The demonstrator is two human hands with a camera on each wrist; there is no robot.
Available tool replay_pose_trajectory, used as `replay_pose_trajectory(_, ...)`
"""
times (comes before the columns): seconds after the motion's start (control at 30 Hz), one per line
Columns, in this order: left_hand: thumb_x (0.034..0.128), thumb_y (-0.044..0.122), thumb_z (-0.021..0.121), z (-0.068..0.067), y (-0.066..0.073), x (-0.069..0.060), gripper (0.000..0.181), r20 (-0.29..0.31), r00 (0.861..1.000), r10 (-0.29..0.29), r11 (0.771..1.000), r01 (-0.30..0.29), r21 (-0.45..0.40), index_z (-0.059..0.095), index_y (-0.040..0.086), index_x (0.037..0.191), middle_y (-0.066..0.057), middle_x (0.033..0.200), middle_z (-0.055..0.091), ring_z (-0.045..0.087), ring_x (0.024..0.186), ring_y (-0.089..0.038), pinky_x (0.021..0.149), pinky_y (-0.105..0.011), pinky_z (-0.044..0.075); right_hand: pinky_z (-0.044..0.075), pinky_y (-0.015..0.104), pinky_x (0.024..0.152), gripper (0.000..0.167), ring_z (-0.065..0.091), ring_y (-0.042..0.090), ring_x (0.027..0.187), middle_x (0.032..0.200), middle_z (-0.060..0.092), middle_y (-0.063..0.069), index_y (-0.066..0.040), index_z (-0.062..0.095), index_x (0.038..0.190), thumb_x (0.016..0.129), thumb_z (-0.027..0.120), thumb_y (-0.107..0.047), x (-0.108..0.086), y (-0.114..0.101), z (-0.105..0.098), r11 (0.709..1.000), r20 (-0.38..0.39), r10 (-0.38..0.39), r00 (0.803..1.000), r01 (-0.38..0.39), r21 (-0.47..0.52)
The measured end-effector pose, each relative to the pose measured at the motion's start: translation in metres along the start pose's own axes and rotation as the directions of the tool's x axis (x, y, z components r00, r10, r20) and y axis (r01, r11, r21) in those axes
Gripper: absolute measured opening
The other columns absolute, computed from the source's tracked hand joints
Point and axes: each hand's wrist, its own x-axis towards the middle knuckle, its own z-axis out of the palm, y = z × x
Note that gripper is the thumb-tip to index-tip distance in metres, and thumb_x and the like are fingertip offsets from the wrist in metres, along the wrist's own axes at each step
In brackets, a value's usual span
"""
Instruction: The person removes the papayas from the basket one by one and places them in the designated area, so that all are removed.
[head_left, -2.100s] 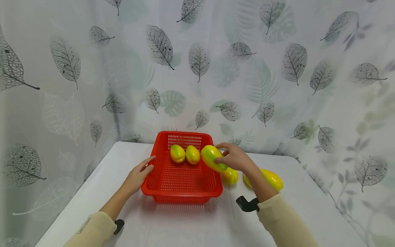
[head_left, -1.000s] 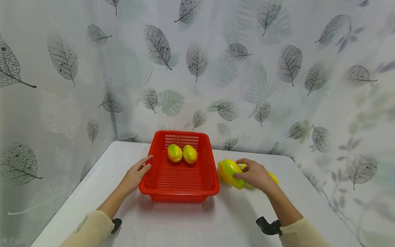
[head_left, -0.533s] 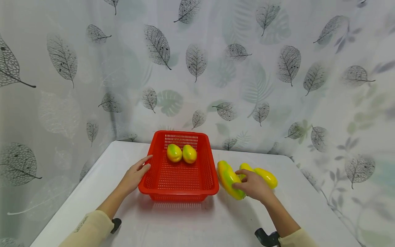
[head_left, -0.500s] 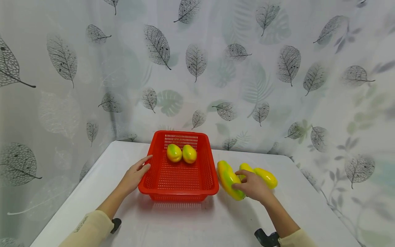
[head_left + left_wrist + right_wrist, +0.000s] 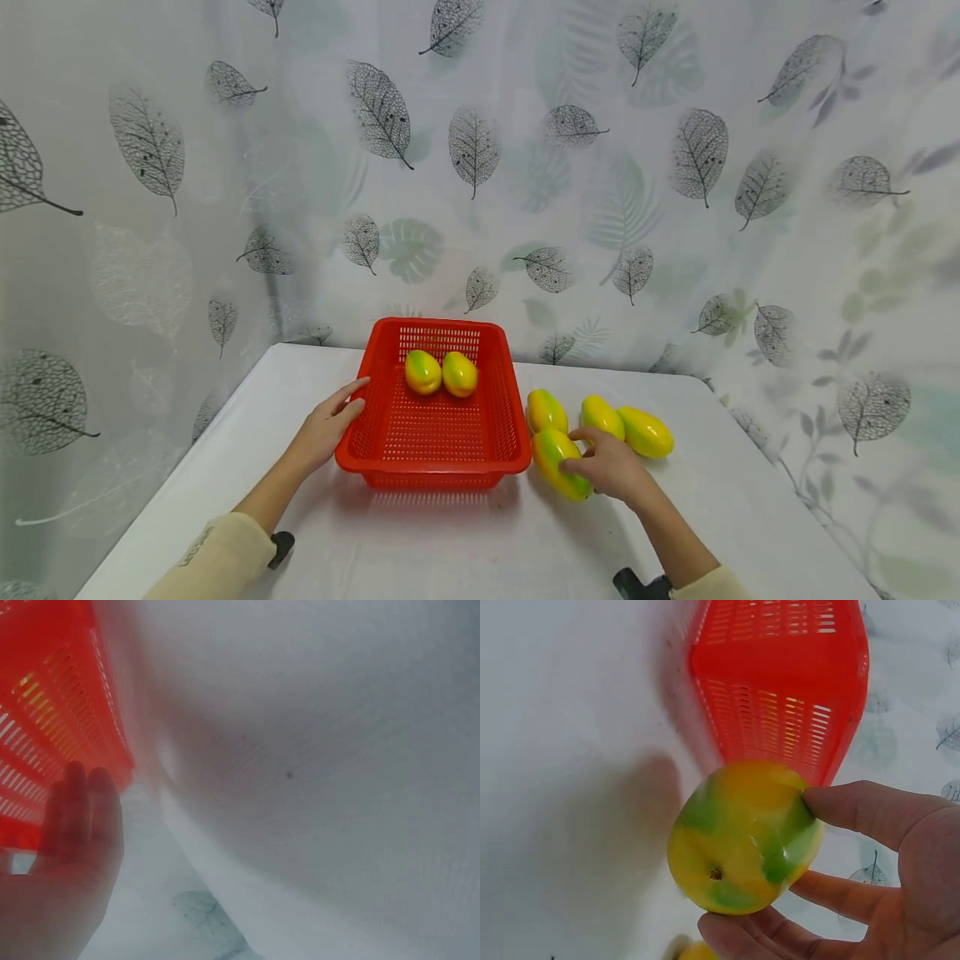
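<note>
My right hand (image 5: 609, 468) grips a glossy yellow-green mango (image 5: 558, 463) just right of the red plastic basket (image 5: 435, 468). In the right wrist view the thumb and fingers pinch this mango (image 5: 742, 840) from its sides, its stem end facing the camera. Whether it touches the table cannot be told. My left hand (image 5: 324, 429) lies along the basket's left side, its fingers (image 5: 79, 806) straight against the slotted wall in the left wrist view. Inside the basket, towards the back, sit two mangoes: one on the left (image 5: 423, 372), the other on the right (image 5: 460, 375).
Behind the held mango another mango (image 5: 547, 410) lies beside the basket. Two more, a rounder-looking mango (image 5: 602, 417) and a longer one (image 5: 647, 432), lie side by side further right. A white cloth covers the table (image 5: 420, 550); a leaf-print curtain (image 5: 480, 208) hangs behind it.
My right hand has carried the mango from above the basket's right rim to the right, then down and nearer to me. The left hand keeps its place at the basket.
</note>
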Motion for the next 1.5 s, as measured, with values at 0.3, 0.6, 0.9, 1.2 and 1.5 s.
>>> replay_pose_trajectory(0.3, 0.1105, 0.035, 0.047, 0.0, 0.001, 0.0, 0.056, 0.001, 1.0, 0.006, 1.0, -0.006, 0.001, 0.033, 0.021, 0.163, -0.025, 0.157, 0.043, 0.061, 0.122, -0.037, 0.095, -0.044, 0.061, 0.059, 0.033, 0.064, 0.059, 0.059, 0.021, 0.074, 0.092, 0.066, 0.008, -0.003, 0.061, 0.137, 0.085, 0.08, -0.025, 0.001, 0.007, 0.006, 1.0, 0.015, 0.02, 1.0, -0.02, 0.003)
replay_pose_trajectory(0.6, 0.1107, 0.034, 0.046, 0.0, -0.001, 0.0, 0.056, 0.001, 1.0, -0.002, 1.0, 0.002, 0.006, 0.032, 0.02, 0.163, -0.025, 0.157, 0.043, 0.061, 0.123, -0.037, 0.095, -0.045, 0.061, 0.06, 0.033, 0.064, 0.06, 0.06, 0.022, 0.074, 0.094, 0.065, 0.01, -0.004, 0.061, 0.136, 0.084, 0.08, -0.027, -0.002, 0.013, 0.012, 0.999, 0.002, 0.049, 0.999, -0.049, 0.016)
replay_pose_trajectory(0.9, 0.111, 0.032, 0.046, 0.0, -0.001, -0.001, 0.056, 0.0, 1.0, 0.013, 1.0, -0.013, 0.002, 0.032, 0.018, 0.163, -0.026, 0.158, 0.042, 0.062, 0.122, -0.037, 0.093, -0.045, 0.061, 0.062, 0.035, 0.064, 0.064, 0.062, 0.022, 0.07, 0.094, 0.065, 0.011, 0.0, 0.058, 0.136, 0.086, 0.079, -0.034, -0.002, 0.013, 0.016, 0.997, 0.001, 0.057, 0.998, -0.057, 0.045)
replay_pose_trajectory(1.2, 0.1109, 0.033, 0.047, 0.0, 0.001, -0.002, 0.055, -0.004, 1.0, 0.02, 1.0, -0.02, 0.02, 0.034, 0.018, 0.162, -0.026, 0.156, 0.045, 0.063, 0.119, -0.035, 0.094, -0.043, 0.062, 0.062, 0.034, 0.063, 0.065, 0.063, 0.022, 0.067, 0.094, 0.065, 0.011, 0.001, 0.056, 0.136, 0.089, 0.078, -0.037, -0.003, 0.013, 0.018, 0.998, 0.001, 0.052, 0.999, -0.052, 0.023)
replay_pose_trajectory(1.5, 0.1108, 0.033, 0.047, -0.001, 0.003, -0.002, 0.055, 0.001, 1.0, 0.024, 0.999, -0.024, 0.031, 0.035, 0.018, 0.162, -0.026, 0.153, 0.047, 0.064, 0.114, -0.031, 0.093, -0.04, 0.062, 0.058, 0.032, 0.062, 0.068, 0.059, 0.022, 0.066, 0.087, 0.063, 0.01, 0.004, 0.053, 0.137, 0.09, 0.076, -0.041, -0.004, 0.011, 0.018, 0.998, 0.015, 0.056, 0.998, -0.056, -0.011)
